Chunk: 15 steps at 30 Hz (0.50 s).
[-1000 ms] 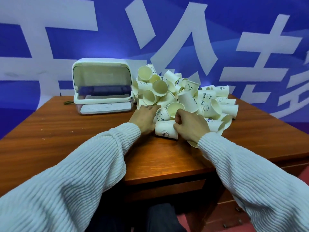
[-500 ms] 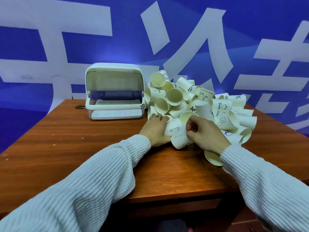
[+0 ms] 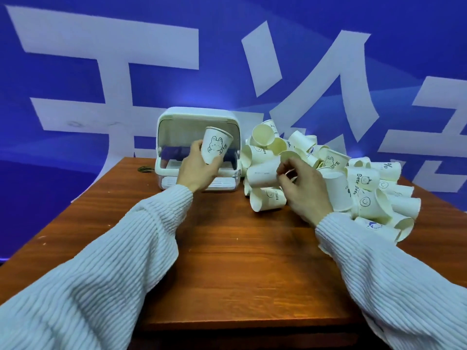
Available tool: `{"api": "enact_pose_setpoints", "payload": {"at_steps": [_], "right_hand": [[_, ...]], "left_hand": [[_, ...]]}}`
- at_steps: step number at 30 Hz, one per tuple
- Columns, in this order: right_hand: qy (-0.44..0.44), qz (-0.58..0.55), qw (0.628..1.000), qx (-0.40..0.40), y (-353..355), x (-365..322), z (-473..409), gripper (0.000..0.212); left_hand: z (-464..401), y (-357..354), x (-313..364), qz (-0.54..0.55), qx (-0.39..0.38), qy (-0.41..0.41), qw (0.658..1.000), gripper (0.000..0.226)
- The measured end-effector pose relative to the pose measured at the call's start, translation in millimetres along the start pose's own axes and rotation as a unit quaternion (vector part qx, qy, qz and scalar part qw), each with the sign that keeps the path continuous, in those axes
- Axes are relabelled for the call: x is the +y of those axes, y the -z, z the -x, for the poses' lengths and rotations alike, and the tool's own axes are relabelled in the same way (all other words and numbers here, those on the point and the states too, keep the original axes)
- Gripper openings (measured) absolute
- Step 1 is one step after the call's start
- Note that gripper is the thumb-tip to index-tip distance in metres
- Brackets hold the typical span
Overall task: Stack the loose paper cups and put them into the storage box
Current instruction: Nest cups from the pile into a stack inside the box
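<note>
- The left hand is closed around one bunny-print cup, upright, likely as the stack's base.
- The right hand pinches a sideways cup from the pile along the surface's far right edge.
- The storage box stands open at the far edge, ready.

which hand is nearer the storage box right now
Left. The left hand, holding a bunny cup, is right in front of the storage box; the right hand is off beside it at the cup pile.
</note>
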State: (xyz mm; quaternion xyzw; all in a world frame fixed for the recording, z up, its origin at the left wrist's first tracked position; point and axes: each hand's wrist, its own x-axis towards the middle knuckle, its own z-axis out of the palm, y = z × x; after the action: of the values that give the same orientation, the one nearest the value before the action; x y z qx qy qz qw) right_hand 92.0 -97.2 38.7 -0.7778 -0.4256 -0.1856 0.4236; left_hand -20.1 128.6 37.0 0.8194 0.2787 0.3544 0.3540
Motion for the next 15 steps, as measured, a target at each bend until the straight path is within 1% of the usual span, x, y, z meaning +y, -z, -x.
{"api": "enact_pose_setpoints", "payload": {"at_steps": [2,4,6,12,15], "right_hand": [[-0.001,-0.011,1.000,0.027,-18.5,-6.8,-23.4,0.015],[-0.007,-0.013,1.000,0.024,-38.0,-10.8,-42.1,0.015],[-0.016,-0.016,1.000,0.020,-53.9,-13.5,-53.8,0.014],[-0.033,-0.003,0.999,0.012,-70.3,-14.4,-63.2,0.014],[-0.041,0.002,0.999,0.011,-71.0,-15.0,-60.5,0.013]], "left_hand": [[-16.0,3.3,-12.6,-0.067,-0.018,0.005,0.998,0.060],[-26.7,2.0,-23.9,-0.151,-0.048,0.000,0.987,0.062],[-34.6,-1.4,-32.0,-0.185,-0.072,0.004,0.980,0.060],[-35.2,0.4,-42.3,-0.165,-0.085,-0.002,0.983,0.057],[-28.0,7.7,-46.4,-0.132,-0.073,0.006,0.989,0.060]]}}
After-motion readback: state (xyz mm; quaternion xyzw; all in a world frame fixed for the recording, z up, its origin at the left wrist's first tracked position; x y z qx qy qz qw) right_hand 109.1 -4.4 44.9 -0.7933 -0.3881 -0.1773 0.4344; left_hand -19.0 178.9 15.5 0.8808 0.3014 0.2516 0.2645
